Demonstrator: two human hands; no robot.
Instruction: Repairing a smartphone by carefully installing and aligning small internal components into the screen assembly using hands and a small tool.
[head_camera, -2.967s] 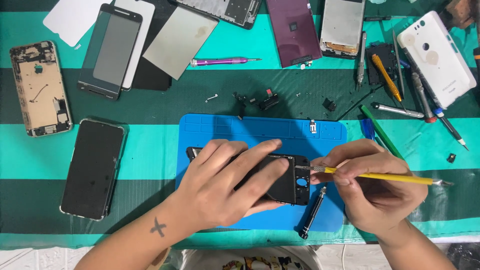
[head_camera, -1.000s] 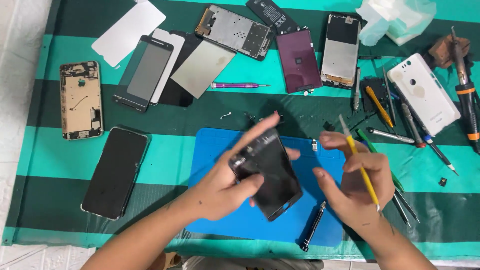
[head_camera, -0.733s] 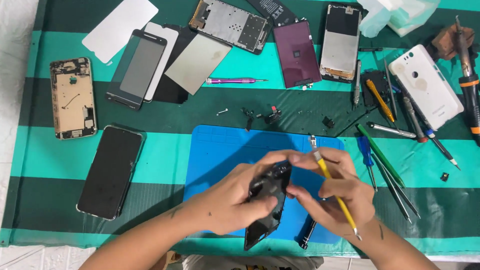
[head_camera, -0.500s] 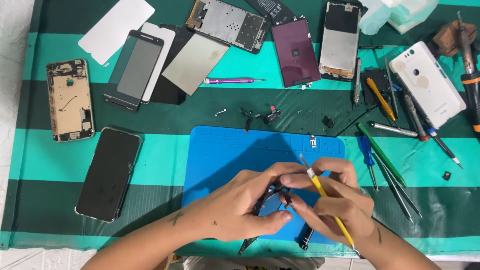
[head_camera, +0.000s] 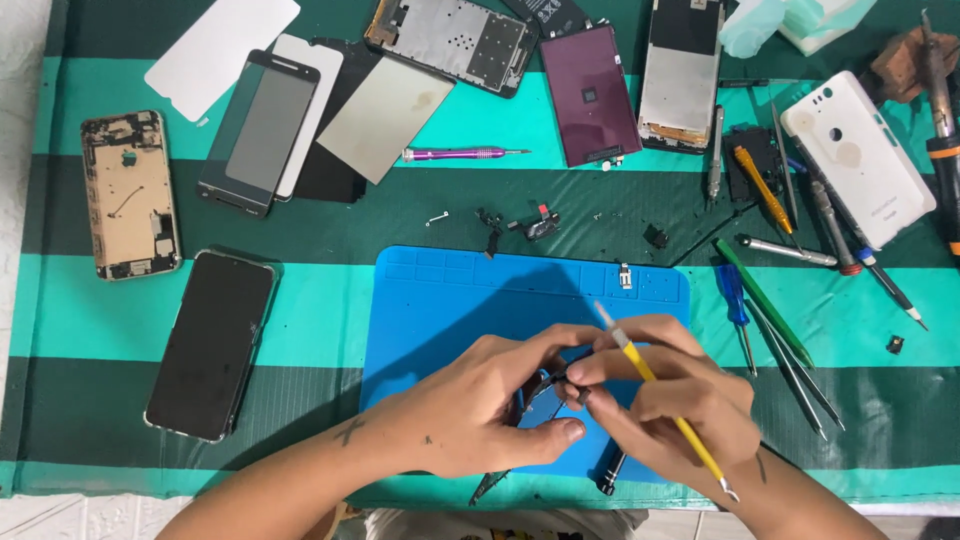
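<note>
A dark phone (head_camera: 540, 400) is held on edge above the blue mat (head_camera: 450, 300), low in the head view, almost wholly covered by both hands. The left hand (head_camera: 480, 420) is wrapped round it, its grip pressed on the phone with the thumb underneath. The right hand (head_camera: 670, 405) has its fingertips pinched at the phone's top edge, while a yellow tool (head_camera: 660, 395) is kept trapped along the fingers, tip pointing up and away.

Risks, as judged: the phone could be dropped onto the mat, since it is balanced on edge and gripped only at the sides. A thin part at the pinched spot could be torn or bent if pulled hard. The loosely trapped yellow tool could slip out or scratch the phone. Small loose parts (head_camera: 520, 225) and a tiny screw (head_camera: 437, 217) beyond the mat could be knocked away by a forearm.

Hard to make out: what is actually pinched by the right fingertips cannot be told; it is hidden. The phone's face is not visible. A dark slim tool (head_camera: 610, 472) under the right hand is mostly covered. The items at the top edge, including the purple panel (head_camera: 590, 95), are partly cut off.
</note>
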